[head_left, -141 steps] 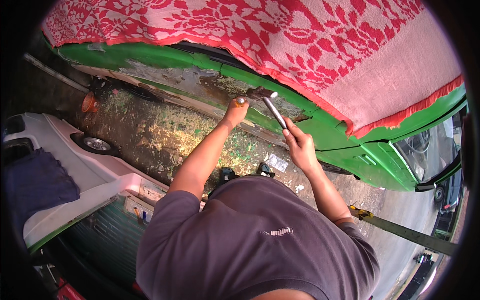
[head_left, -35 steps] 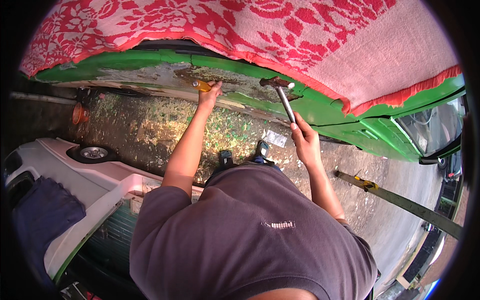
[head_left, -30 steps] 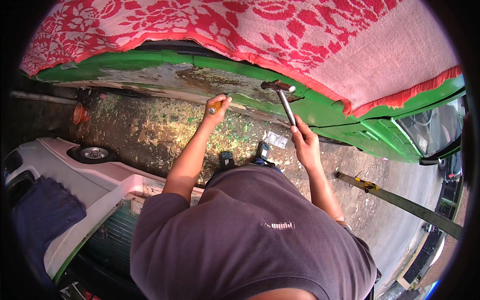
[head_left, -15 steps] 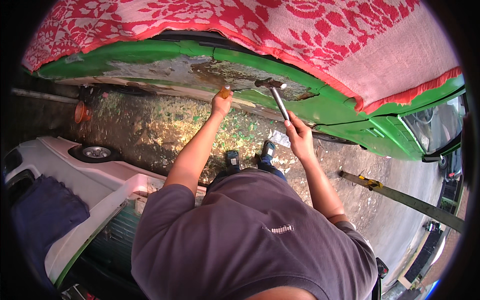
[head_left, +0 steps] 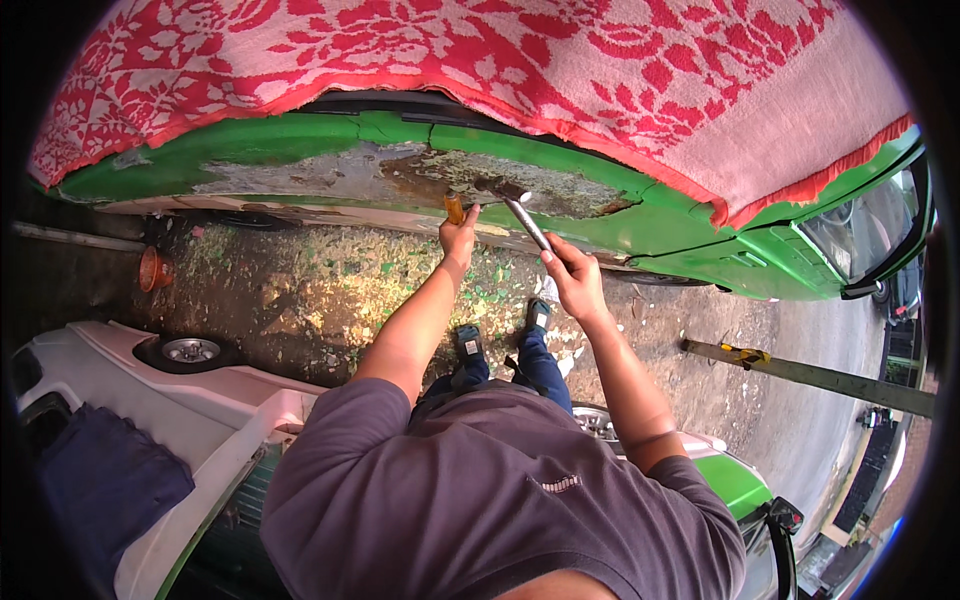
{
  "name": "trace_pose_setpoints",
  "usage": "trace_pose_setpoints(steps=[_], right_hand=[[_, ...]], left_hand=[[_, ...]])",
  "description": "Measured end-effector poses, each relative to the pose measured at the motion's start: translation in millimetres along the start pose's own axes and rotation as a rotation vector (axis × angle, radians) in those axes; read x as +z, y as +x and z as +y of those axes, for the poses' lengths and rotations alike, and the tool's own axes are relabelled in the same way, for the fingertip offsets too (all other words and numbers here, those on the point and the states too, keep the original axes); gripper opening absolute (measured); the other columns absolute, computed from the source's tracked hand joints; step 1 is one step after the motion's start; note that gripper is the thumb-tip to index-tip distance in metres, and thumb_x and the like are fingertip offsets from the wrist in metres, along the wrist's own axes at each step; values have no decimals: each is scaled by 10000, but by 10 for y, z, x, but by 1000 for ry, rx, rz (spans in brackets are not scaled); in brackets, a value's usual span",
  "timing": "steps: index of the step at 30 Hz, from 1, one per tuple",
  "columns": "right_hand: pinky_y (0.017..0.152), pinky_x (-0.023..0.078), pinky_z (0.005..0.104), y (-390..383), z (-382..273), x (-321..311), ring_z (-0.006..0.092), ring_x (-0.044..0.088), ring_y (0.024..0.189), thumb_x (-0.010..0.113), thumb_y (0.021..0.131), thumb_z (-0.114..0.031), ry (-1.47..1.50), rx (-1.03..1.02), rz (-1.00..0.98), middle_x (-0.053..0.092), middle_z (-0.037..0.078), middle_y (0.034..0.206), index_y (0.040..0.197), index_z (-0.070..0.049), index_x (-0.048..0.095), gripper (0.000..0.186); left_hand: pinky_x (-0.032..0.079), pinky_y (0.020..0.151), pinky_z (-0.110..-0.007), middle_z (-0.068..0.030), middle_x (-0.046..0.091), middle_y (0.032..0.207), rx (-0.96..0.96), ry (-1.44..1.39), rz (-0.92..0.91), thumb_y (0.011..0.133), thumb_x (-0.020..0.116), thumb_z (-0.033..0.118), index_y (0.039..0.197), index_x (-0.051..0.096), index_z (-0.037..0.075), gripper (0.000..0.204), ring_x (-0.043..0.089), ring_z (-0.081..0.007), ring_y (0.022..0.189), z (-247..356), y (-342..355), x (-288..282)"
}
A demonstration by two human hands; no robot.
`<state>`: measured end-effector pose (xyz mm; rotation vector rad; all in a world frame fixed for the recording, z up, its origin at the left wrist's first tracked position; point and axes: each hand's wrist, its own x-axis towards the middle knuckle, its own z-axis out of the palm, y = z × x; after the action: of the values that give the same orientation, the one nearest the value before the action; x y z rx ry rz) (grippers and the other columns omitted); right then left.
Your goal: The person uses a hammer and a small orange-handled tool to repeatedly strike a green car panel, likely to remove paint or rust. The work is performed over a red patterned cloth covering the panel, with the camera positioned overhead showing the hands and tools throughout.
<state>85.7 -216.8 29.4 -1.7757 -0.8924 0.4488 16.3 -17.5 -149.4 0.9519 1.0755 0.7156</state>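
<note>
In front of me is the green side of a vehicle (head_left: pixel 690 245), with a stripped, rough grey-brown patch (head_left: pixel 340 172) along it. My left hand (head_left: pixel 458 240) is closed around a tool with an amber handle (head_left: pixel 454 208), held upright against the vehicle's lower side. The tool's working end is hidden, so its exact kind does not show. My right hand (head_left: pixel 575 275) grips a hammer (head_left: pixel 528 224) by its metal shaft. The hammer's head overlaps the patch, just right of the amber handle; whether it touches anything, I cannot tell.
A red-and-white floral cloth (head_left: pixel 480 60) drapes over the vehicle. Paint flakes litter the ground (head_left: pixel 330 270). Behind me stands a pale pink and white vehicle (head_left: pixel 270 410) with a dark cloth (head_left: pixel 110 480) on it. An orange bucket (head_left: pixel 152 268) lies at left; a post (head_left: pixel 820 375) reaches in from the right.
The hammer has moved left, its head now nearer the amber handle. My left hand has shifted slightly right, and the whole view has tilted so the vehicle sits lower.
</note>
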Motion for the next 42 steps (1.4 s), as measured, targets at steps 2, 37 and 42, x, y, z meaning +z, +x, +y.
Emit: trace_pose_setpoints(steps=[2,37,42], right_hand=[[765,491,299,15,-54,23,157,634,846,651,922,-219,-19,64,-41,676,139,973,1202,20,618,370],[758,498,293,134,-28,-99,134,652,812,651,921,-229,66,210,-61,712,133,945,1215,-4,622,371],[777,497,294,124,-47,-128,132,654,848,654,919,-231,40,192,-61,713,139,960,1214,-4,624,374]], left_hand=[[387,602,-279,16,582,742,-54,-49,1,791,806,314,806,637,54,310,484,-87,644,-167,140,-86],[434,402,-259,-100,632,686,-283,-255,362,843,689,121,902,558,-54,226,635,-172,504,123,141,400],[438,436,-265,-65,624,690,-252,-158,266,838,723,160,826,571,-8,227,573,-133,490,15,114,229]])
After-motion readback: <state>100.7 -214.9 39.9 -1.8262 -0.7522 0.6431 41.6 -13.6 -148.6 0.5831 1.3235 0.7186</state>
